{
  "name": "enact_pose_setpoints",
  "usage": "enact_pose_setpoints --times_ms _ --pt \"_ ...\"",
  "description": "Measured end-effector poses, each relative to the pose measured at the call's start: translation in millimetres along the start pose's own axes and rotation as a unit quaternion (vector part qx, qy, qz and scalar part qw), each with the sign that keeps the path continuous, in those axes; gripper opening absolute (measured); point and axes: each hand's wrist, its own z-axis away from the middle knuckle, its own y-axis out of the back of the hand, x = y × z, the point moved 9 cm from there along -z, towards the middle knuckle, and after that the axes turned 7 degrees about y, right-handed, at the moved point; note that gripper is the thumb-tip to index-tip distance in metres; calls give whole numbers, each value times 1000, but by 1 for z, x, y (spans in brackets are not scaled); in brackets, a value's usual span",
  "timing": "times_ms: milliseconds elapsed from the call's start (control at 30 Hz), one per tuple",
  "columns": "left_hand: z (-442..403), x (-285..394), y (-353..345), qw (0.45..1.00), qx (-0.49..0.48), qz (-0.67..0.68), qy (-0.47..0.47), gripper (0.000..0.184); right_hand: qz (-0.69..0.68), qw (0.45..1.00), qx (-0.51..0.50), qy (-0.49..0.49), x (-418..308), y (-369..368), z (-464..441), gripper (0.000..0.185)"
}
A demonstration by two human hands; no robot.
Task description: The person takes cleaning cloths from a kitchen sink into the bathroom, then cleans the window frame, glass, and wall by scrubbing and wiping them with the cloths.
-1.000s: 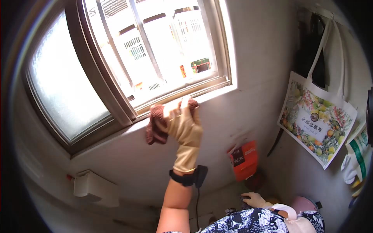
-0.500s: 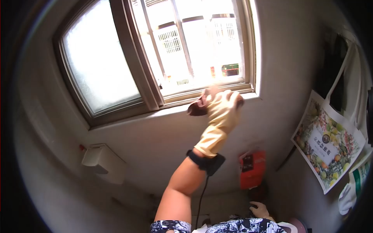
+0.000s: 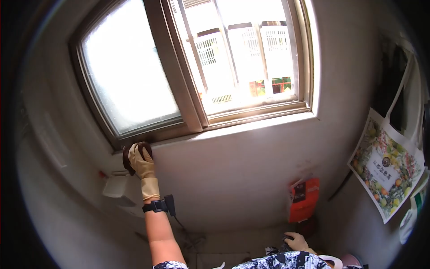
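My left hand [image 3: 142, 161], in a cream rubber glove with a black strap device at the wrist, is closed around a dark brown cloth [image 3: 128, 162]. It presses the cloth against the lower left corner of the window frame [image 3: 150, 136], at the sill's left end. Low on the right, close to my body, my right hand [image 3: 297, 241] also wears a pale glove. Its fingers curl over something dark that I cannot make out, partly hidden by my patterned clothing.
A frosted pane [image 3: 132, 71] fills the window's left half; bars stand outside the right half. Below my left hand, a whitish box [image 3: 117, 184] is fixed to the wall. A red packet [image 3: 304, 200] hangs on the wall, and a printed tote bag [image 3: 386, 166] hangs at right.
My left hand has moved the cloth leftward and down, from the right part of the sill to its left end. The view has shifted slightly. My right hand stays low.
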Motion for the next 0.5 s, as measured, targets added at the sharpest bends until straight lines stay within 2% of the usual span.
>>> enact_pose_setpoints --times_ms 67,133,167,233,267,300,333,400,500 --pt "-3 -21 -12 997 21 47 57 19 -1 1000 -6 2 0 -13 -2 38" --pt "0 12 -5 985 48 23 163 18 -6 998 -28 -59 14 -20 5 39" --pt "2 54 4 991 91 24 91 15 -8 998 -36 -53 7 -20 6 40" --pt "10 135 25 987 122 104 26 9 5 998 -49 -44 2 -24 1 40" --pt "12 173 19 992 -13 123 8 9 13 997 -59 -37 1 -27 -3 40" --pt "22 199 13 967 -85 241 8 19 15 997 -67 -22 1 -31 -9 40" --pt "41 224 21 980 -7 196 -44 31 20 997 -73 -16 -4 -32 -13 40" --pt "47 241 13 941 -106 312 -79 35 12 998 -57 33 -29 -30 -26 39" --pt "2 225 26 936 -3 349 -56 28 16 999 -25 24 -50 -18 -36 41"
